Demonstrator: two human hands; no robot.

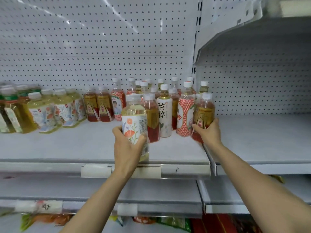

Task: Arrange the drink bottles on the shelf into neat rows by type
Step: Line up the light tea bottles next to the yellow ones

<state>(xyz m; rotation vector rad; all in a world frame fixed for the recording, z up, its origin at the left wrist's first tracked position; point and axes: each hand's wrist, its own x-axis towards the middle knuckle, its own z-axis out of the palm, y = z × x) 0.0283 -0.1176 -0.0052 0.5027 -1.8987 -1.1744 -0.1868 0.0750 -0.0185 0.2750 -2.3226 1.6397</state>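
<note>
The left hand (128, 145) has its grip curled around the lower half of a clear plastic bottle of pale yellow drink with a white flower label (134, 121), held just above the front of the grey metal shelf (67, 145). The right hand (208, 132) wraps the base of an amber bottle with a gold and red label (204, 113), which stands at the right end of the mixed group. Both bottles look full, so rather heavy, stiff and a little slippery; I think holding low on the label is safe. Sorted pale bottles (55, 111) stand at the left.
</note>
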